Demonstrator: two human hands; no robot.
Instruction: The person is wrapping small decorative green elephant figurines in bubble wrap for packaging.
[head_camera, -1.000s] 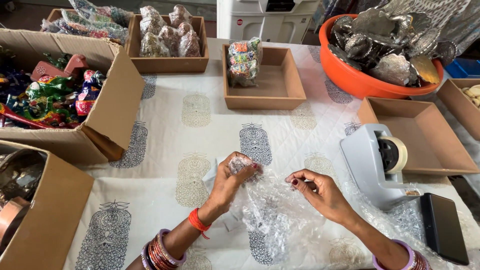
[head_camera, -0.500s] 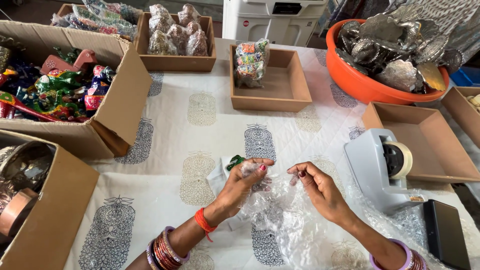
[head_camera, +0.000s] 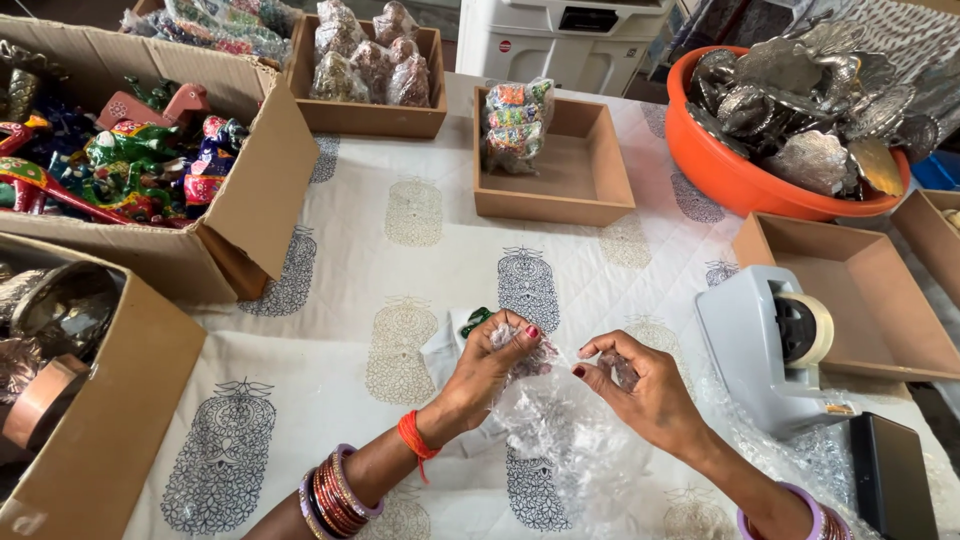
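On the bench (head_camera: 400, 250), under a printed cloth | orange tub (head_camera: 740, 170) of metal pieces far right | tape dispenser (head_camera: 765, 345) right of hands | clear plastic wrap (head_camera: 560, 430) lies between both hands | left hand (head_camera: 490, 365) pinches wrap around small green item (head_camera: 476, 320) | right hand (head_camera: 640, 385) pinches wrap's other edge

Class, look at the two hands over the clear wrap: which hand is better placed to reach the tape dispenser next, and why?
Probably the right hand. It is on the same side as the grey tape dispenser and nearer it, while the left hand pinches the clear wrap around a small item.
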